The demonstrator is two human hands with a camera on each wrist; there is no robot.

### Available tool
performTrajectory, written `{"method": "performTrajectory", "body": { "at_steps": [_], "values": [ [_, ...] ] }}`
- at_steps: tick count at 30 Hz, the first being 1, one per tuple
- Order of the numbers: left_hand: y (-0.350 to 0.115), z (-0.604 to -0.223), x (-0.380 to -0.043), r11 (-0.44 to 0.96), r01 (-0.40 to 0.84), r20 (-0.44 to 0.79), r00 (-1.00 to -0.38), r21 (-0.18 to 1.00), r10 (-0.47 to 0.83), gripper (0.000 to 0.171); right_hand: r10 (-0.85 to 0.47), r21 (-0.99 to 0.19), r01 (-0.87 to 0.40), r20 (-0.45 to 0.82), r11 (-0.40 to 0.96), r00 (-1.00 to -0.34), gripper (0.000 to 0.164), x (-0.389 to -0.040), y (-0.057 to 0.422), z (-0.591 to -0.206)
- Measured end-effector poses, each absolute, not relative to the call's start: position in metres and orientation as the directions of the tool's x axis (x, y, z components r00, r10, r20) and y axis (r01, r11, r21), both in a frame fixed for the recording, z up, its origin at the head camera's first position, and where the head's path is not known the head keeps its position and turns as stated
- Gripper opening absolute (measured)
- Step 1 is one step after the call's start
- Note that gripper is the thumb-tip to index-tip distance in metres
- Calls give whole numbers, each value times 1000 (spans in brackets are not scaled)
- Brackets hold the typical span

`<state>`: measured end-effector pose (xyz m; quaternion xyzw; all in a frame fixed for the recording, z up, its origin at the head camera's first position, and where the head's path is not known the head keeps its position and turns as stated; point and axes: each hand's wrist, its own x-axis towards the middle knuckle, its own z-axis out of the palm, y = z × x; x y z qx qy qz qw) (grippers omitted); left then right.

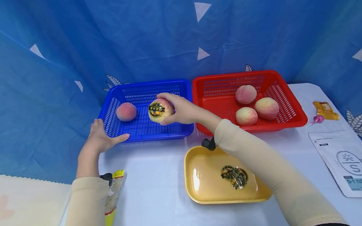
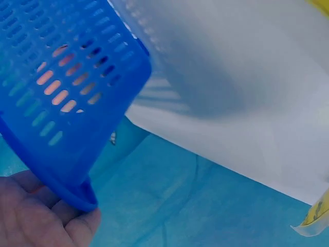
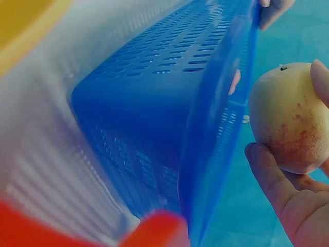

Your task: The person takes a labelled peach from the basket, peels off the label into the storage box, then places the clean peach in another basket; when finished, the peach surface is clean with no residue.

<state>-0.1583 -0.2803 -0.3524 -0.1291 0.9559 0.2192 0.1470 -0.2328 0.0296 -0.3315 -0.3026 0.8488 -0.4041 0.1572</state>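
Observation:
My right hand (image 1: pixel 180 109) grips a pale yellow-pink peach (image 3: pixel 289 116) above the blue basket (image 1: pixel 148 139), fingers and thumb around its sides. In the head view a round black-and-gold sticker (image 1: pixel 156 109) shows on this peach. Inside the basket's left part lies another pink peach (image 1: pixel 126 112). My left hand (image 1: pixel 100 138) rests at the basket's front left corner, thumb stretched over the front rim and the other fingers by the left rim. The left wrist view shows those fingers (image 2: pixel 38 216) against the rim, partly hidden by it.
Beside it, a red basket (image 1: pixel 207 77) holds three peaches (image 1: pixel 266 108). In front is a gold tray (image 1: pixel 204 194) with black-and-gold stickers (image 1: pixel 234 176), partly under my right forearm. Candies (image 1: pixel 325 110) and a white pouch (image 1: pixel 349 165) lie at right; a yellow package (image 1: pixel 110 214) sits by my left forearm.

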Motion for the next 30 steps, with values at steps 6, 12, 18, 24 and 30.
{"method": "performTrajectory", "body": {
  "at_steps": [6,12,18,24,30],
  "values": [
    [-267,-346,-153,877,-263,-241,-954,401,-176,136,-626,-809,-387,31,441,-779,89,-218,62,-327],
    [-233,-330,-144,894,-155,-62,-988,421,-142,113,-603,-838,-398,107,373,-791,90,-206,91,-325],
    [-174,-312,-129,850,91,201,-979,519,-18,67,-571,-840,-424,175,338,-802,90,-195,112,-326],
    [-115,-312,-117,740,352,383,-913,573,138,42,-548,-820,-452,212,351,-809,89,-182,125,-331],
    [-81,-317,-116,668,471,484,-855,576,186,33,-548,-766,-517,262,383,-794,89,-175,132,-335]
  ]
}}
